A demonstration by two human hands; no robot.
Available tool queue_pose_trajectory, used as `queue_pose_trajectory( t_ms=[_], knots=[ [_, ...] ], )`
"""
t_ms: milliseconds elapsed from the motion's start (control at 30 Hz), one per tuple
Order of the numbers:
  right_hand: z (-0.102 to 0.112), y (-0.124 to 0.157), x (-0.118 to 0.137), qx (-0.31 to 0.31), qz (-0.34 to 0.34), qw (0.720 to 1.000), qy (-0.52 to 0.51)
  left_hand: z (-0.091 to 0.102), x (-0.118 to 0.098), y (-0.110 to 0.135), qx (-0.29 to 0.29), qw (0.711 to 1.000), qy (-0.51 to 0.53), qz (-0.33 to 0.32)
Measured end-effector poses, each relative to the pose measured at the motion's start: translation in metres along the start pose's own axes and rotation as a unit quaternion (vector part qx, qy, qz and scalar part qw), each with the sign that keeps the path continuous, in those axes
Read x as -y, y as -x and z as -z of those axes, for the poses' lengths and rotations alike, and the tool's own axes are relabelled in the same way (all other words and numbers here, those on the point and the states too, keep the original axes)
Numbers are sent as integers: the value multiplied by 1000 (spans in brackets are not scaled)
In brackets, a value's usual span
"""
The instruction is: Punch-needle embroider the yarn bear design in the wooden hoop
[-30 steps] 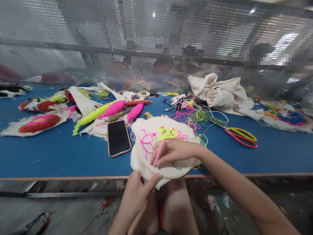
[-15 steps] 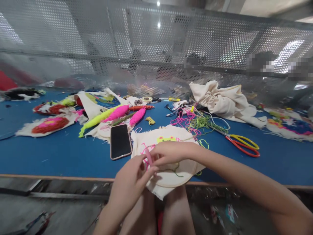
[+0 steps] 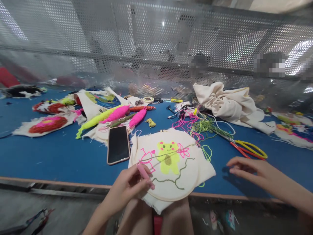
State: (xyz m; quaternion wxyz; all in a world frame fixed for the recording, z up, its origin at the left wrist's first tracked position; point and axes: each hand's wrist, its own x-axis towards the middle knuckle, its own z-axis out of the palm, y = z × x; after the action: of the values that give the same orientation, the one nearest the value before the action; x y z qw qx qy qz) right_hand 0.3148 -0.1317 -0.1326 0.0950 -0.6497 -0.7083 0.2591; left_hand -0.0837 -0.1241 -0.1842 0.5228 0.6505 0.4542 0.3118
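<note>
My left hand (image 3: 133, 182) is closed round a pink punch needle (image 3: 144, 174), held over the lower left of a white cloth (image 3: 188, 178) in a round embroidery hoop (image 3: 174, 198). On the cloth are a yellow-green bear (image 3: 168, 158), pink outlines on both sides of it and a wavy dark green line. A strand of green yarn (image 3: 168, 152) runs slantwise across the bear from near the punch needle. To the right of the hoop, over the blue table, my right hand (image 3: 246, 168) has loosely bent fingers apart with nothing seen in them. Scissors (image 3: 251, 148) with red and yellow handles lie just beyond it.
A phone (image 3: 118, 145) lies left of the hoop. Behind it are pink yarn bundles (image 3: 138, 118) and finished pieces (image 3: 47, 125). Tangled green yarn (image 3: 205, 125) and a crumpled white cloth (image 3: 227, 102) lie at back right. A perforated metal screen (image 3: 151, 42) closes the table's far side.
My right hand has left the punch needle and moved right, off the hoop, uncovering the bear. My left hand keeps the punch needle and has shifted slightly down.
</note>
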Motion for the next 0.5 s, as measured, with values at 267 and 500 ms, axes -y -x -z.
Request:
queue_pose_trajectory(
  t_ms=[267,500],
  knots=[
    [-10,-22,-111,-258,-274,924,75,-2,3,0,37,998,30,-38],
    [13,-53,-136,-220,-313,913,141,-1,-1,-2,71,993,-62,-67]
  ],
)
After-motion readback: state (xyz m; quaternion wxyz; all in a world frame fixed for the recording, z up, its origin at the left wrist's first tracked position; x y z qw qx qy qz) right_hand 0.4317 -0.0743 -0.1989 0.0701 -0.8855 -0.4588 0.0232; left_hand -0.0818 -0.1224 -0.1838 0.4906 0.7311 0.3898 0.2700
